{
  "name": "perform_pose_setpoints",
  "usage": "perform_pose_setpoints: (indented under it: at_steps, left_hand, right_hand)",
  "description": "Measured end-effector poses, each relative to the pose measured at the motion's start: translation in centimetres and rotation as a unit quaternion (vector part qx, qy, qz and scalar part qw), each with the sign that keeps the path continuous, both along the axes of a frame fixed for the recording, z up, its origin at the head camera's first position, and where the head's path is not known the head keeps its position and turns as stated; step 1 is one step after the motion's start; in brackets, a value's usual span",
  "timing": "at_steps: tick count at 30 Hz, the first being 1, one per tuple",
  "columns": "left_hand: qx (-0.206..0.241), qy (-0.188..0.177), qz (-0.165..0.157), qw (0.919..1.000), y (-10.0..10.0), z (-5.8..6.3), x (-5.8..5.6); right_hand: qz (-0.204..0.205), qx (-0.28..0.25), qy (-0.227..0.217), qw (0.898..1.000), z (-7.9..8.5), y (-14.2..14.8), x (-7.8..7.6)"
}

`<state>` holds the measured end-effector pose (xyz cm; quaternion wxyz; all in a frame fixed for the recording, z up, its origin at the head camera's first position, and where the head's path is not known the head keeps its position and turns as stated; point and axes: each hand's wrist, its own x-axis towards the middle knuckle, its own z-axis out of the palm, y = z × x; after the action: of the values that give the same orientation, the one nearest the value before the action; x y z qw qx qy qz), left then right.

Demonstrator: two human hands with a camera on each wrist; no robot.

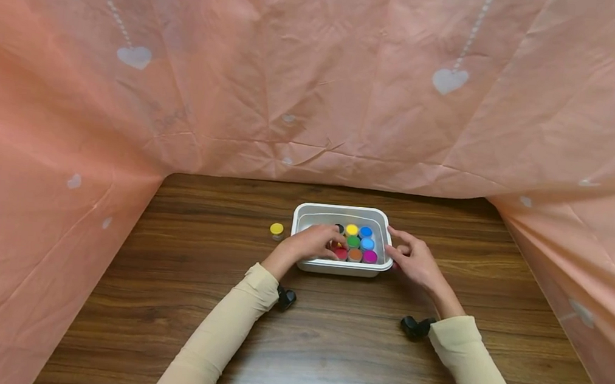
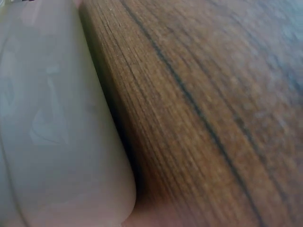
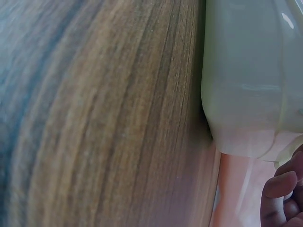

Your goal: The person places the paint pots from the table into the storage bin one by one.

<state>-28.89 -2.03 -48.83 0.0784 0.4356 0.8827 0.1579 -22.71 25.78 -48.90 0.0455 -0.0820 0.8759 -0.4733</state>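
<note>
A white plastic tub (image 1: pixel 336 269) stands on the table, with several small paint pots with coloured lids inside, among them a green pot (image 1: pixel 354 242), a blue pot (image 1: pixel 365 232) and a purple pot (image 1: pixel 370 256). My left hand (image 1: pixel 311 243) reaches over the tub's left side, fingers curled down round an orange-yellow pot (image 1: pixel 339 245) mostly hidden beneath them. At the right end my right hand (image 1: pixel 415 261) holds the tub's rim between thumb and fingers. Its curled fingers (image 3: pixel 279 187) show by the tub's corner in the right wrist view. The left wrist view shows only the tub's wall (image 2: pixel 52 118) and tabletop.
A yellow-lidded pot (image 1: pixel 276 231) stands on the wooden table (image 1: pixel 327 340), left of the tub. Pink cloth (image 1: pixel 317 83) with white hearts hangs behind and along both sides. Black wrist devices (image 1: pixel 286 299) sit at both sleeve cuffs.
</note>
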Motion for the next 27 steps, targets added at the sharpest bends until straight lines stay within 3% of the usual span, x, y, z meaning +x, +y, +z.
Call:
perform_pose_setpoints:
  at_steps: [8,15,22,27]
  left_hand:
    - [-0.008,0.008,0.008,0.9999,0.1,-0.1,-0.1]
    - [0.011,0.001,0.02,0.9997,0.0,0.1,0.2]
    - [0.067,-0.003,0.019,0.9976,-0.6,0.5,0.4]
    - [0.131,-0.001,0.034,0.9907,-1.6,1.4,0.5]
  right_hand:
    - [-0.002,0.002,0.003,1.0,0.0,0.0,0.0]
    - [-0.005,-0.001,0.002,1.0,-0.1,0.0,0.1]
    - [-0.005,0.001,0.002,1.0,-0.1,0.0,0.1]
    - [-0.006,0.0,0.003,1.0,-0.2,0.0,0.0]
